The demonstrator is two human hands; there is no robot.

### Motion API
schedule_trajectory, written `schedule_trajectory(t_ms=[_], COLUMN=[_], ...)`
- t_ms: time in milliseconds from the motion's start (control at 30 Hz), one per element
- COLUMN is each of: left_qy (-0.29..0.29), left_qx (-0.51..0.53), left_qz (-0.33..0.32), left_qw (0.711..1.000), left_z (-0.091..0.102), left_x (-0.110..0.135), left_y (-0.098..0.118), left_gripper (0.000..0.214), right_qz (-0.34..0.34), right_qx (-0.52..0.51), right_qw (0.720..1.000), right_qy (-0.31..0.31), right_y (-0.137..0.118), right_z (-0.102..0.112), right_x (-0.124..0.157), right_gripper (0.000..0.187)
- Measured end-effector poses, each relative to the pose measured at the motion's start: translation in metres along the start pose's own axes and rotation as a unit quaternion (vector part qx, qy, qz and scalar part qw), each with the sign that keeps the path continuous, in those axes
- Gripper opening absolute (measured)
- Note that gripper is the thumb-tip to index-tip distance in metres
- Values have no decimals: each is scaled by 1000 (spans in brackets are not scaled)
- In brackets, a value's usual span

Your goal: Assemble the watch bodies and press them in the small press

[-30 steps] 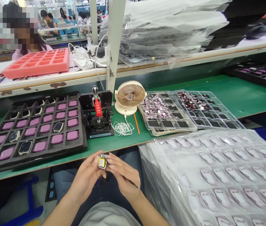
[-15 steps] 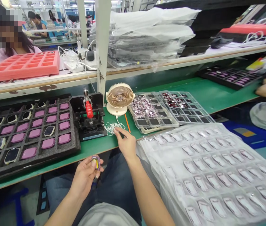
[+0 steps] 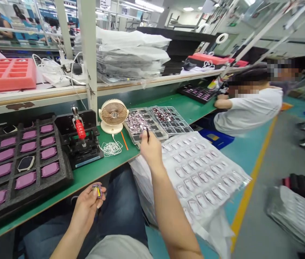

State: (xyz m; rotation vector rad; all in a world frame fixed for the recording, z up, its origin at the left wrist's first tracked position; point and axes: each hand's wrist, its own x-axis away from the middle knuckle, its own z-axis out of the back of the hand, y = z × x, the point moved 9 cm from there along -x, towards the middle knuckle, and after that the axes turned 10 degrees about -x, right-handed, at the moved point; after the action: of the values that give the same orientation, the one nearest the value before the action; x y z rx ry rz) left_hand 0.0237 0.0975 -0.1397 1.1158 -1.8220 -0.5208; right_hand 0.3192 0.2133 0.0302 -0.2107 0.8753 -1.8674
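My left hand (image 3: 85, 208) is above my lap and pinches a small watch module (image 3: 97, 191) with a yellow and purple face. My right hand (image 3: 151, 151) is raised over the near edge of a clear plastic parts tray (image 3: 144, 126). It holds a thin black stick (image 3: 148, 135) upright between its fingers. The stick's tip is just above the tray, and I cannot tell whether they touch. A coil of white thread (image 3: 111, 148) and an orange stick (image 3: 124, 141) lie on the green bench to the left of that hand.
A black foam tray (image 3: 25, 183) of purple-covered watch parts and a red-handled press jig (image 3: 80, 130) stand on the left, with a small fan (image 3: 113, 115) behind. Stacked blister trays (image 3: 195, 176) lie at right. A co-worker (image 3: 249, 111) sits farther along the bench.
The view has swung right, so the bench has shifted left. My right hand has moved from the thread coil to above the clear tray. My left hand still holds the module.
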Motion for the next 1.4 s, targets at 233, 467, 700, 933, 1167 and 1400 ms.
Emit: schedule_trajectory(t_ms=[233, 467, 700, 933, 1167, 1400], left_qy=[-58, -50, -61, -23, 49, 80], left_qx=[34, 57, 91, 124, 109, 88], left_qz=[43, 70, 28, -73, -144, -174], left_qw=[997, 995, 994, 989, 982, 977], left_z=[-12, 8, 1, -9, -7, -5], left_x=[7, 21, 16, 7, 25, 35], left_y=[-9, -5, 9, 34, 58, 64], left_gripper=[42, 38, 51, 36, 31, 44], right_qz=[-37, -7, 4, 192, 282, 287], right_qx=[125, 182, 148, -209, -438, -424], right_qw=[985, 973, 985, 952, 824, 827], right_qy=[-114, -142, -94, -112, -223, -232], right_y=[22, 32, 13, -71, -102, -98], right_z=[-36, -61, -22, -6, -42, -55], right_x=[-103, -104, -101, 54, 186, 180], right_gripper=[23, 34, 31, 25, 27, 23])
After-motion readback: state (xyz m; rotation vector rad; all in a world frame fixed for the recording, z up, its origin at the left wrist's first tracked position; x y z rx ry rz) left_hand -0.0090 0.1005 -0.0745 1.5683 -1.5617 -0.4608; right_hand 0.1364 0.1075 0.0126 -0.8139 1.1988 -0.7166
